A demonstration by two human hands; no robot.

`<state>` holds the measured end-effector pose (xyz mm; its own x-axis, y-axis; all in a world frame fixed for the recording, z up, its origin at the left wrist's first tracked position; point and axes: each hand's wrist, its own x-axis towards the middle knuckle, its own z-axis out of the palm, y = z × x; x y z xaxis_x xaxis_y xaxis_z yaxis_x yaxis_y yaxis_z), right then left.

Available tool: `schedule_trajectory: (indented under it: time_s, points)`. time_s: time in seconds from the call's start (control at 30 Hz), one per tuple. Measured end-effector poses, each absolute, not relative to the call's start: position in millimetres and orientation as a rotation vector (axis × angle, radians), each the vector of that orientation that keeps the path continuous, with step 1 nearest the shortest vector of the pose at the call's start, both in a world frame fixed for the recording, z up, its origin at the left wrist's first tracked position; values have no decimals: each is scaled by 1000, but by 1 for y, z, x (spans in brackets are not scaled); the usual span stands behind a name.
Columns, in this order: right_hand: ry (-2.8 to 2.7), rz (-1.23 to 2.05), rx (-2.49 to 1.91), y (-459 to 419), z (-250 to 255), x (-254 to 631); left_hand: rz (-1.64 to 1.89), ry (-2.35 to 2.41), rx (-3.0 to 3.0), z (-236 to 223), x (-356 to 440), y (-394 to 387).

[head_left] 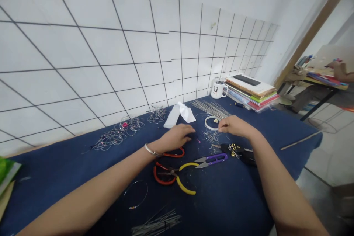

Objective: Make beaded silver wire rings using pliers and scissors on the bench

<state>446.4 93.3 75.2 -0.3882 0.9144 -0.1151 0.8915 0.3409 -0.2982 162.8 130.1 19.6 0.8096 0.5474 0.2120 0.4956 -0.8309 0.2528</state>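
My left hand (177,136), a silver bangle on its wrist, is palm down just above the cloth with its fingers stretched out and nothing visible in them. Below it are a red-handled tool (165,181), partly hidden, and yellow-handled pliers (188,191). My right hand (231,124) is closed, fingertips pinched together, beside a white ring-shaped roll (207,127); whatever the fingertips hold is too small to make out. Between the hands lie short wire pieces (210,135) and purple thread snips (212,160). A black-handled tool (248,155) is under my right wrist.
Tangled wire loops (110,137) and white paper (172,116) lie along the tiled wall. Straight wires (212,108), a white mug (217,89) and stacked books (254,94) are at the back. In front are a beaded wire loop (132,207) and a wire bundle (157,224). Another person sits far right.
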Motion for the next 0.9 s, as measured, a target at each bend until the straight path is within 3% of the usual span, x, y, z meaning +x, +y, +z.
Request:
schedule_trajectory:
  time_s: [0.2, 0.47, 0.9]
  points:
    - [-2566, 346, -1950, 93, 72, 441, 359, 704, 2789, 19, 177, 109]
    - [-2556, 257, -1972, 94, 70, 448, 255, 578, 2939, 10, 189, 112]
    - [-2631, 42, -1833, 92, 59, 399, 211, 823, 2585, 62, 84, 82]
